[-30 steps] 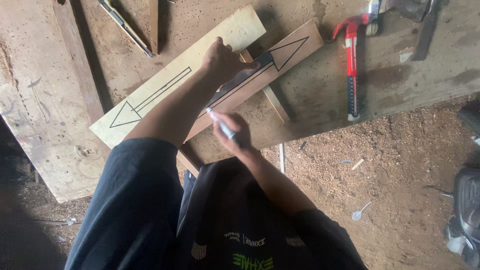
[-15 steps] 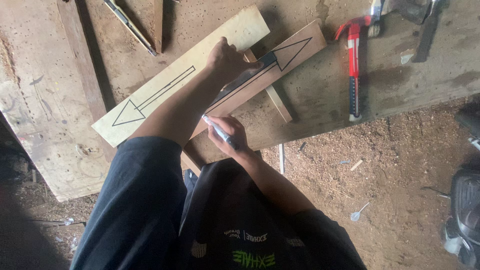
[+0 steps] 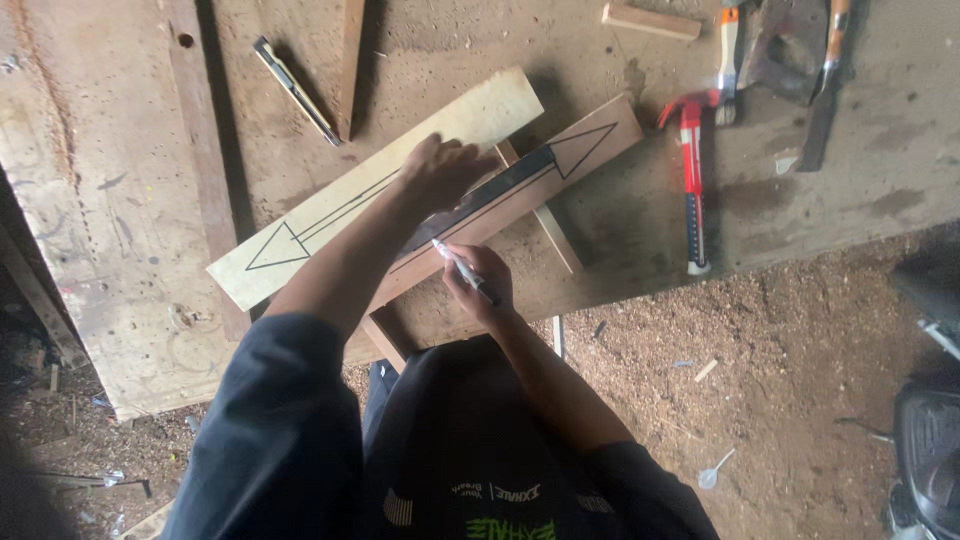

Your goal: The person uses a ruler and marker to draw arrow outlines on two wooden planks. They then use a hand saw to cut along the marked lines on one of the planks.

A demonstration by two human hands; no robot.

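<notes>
As we read the bench from left to right, we record the following.

Workbench (image 3: 120, 200): worn wooden top, dusty, with a dark batten running down its left part; sawdust covers the ground below.
Folding rule or blade tool (image 3: 295, 90): slim, lying loose at upper left, well apart from both hands.
Pale board (image 3: 300, 235): light-coloured plank lying diagonally, an outlined arrow drawn on it with the head at lower left. We judge it light, stiff and dry, not slippery; best held flat by pressing from above, or lifted by its long edges.
Left hand (image 3: 445, 170): fingers spread, palm pressed down across the pale board where it meets the brown one; it grips nothing, it bears down.
Marker (image 3: 465, 270): white-bodied pen, tip resting at the lower edge of the brown board.
Right hand (image 3: 480, 290): fingers closed together, pinching the marker.
Brown board (image 3: 560, 165): darker plank just beside the pale one and parallel, resting on a thin cross strip; its arrow points upper right, shaft partly inked black. We judge it rigid and light; fresh ink may smear, so hold clear of the shaft.
Hammer (image 3: 690, 170): red handle, lying well to the right, untouched.
Other tools (image 3: 800, 60): a cluster at upper right; kinds unclear.
</notes>
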